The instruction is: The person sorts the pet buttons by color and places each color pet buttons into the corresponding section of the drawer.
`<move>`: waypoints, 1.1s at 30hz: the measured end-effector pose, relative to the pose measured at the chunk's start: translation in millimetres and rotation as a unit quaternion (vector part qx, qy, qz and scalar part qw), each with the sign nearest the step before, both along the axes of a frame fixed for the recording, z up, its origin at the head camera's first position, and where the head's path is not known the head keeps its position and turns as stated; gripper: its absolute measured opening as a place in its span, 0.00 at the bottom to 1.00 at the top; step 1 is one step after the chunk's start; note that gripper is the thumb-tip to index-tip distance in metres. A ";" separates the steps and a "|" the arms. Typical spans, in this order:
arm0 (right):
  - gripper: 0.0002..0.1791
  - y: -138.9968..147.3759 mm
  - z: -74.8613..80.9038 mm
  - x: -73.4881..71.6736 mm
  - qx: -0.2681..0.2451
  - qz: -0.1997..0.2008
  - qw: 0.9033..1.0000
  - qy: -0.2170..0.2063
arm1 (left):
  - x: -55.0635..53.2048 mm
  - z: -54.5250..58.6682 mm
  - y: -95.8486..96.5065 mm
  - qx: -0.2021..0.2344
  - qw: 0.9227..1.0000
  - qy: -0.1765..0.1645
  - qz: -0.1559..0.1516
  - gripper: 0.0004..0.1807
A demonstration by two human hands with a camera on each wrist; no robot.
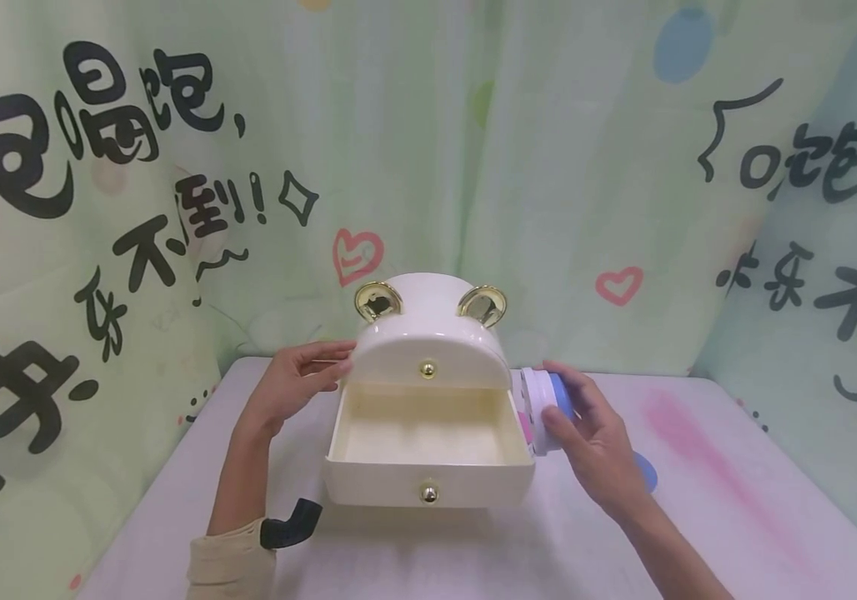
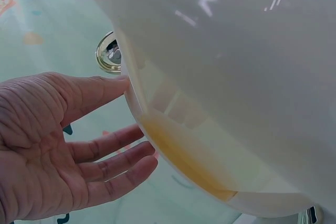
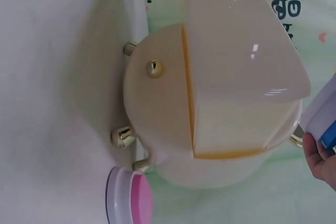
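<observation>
A glossy white drawer box (image 1: 428, 358) with gold round ears stands at the middle of the table, its lower drawer (image 1: 428, 487) pulled out and bare inside. My left hand (image 1: 301, 379) is at the box's left side, thumb tip against the rim and fingers spread fairly straight, as the left wrist view shows. My right hand (image 1: 589, 437) grips a round lilac-and-blue container (image 1: 541, 408), tipped on its side next to the box's right wall. Only a part of this container shows at the right edge of the right wrist view.
A round white container with a pink side (image 3: 140, 198) sits beside the box's gold feet. Some of its pink (image 1: 525, 427) shows behind the drawer. A blue disc (image 1: 646, 472) lies on the table near my right wrist. Printed curtains (image 1: 548, 167) surround the table.
</observation>
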State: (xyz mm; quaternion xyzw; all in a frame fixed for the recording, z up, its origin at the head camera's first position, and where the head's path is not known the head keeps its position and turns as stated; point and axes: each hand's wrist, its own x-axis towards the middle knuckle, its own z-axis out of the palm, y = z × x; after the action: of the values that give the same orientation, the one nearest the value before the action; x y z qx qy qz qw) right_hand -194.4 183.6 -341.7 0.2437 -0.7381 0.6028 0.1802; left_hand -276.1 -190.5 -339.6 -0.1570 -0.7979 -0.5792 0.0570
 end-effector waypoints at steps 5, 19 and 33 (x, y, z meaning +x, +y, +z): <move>0.27 -8.7 3.5 -5.4 -0.007 0.046 0.999 0.009 | -0.5 -0.8 0.0 0.001 1.000 -0.002 0.001 0.23; 0.31 -16.6 2.5 -15.2 0.129 -0.014 0.992 0.003 | -1.1 -1.8 0.3 -0.003 1.000 -0.001 0.005 0.23; 0.37 -24.5 -5.7 -25.1 0.229 -0.008 0.966 0.123 | -1.8 -2.4 -0.3 -0.005 1.000 0.003 0.005 0.23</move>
State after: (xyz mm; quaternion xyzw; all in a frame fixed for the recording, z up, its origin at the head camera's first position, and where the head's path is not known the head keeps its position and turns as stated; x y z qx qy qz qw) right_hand -219.5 159.1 -347.4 0.3445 -0.8308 0.3813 0.2140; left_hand -277.9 -190.8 -342.1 -0.1555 -0.8015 -0.5742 0.0616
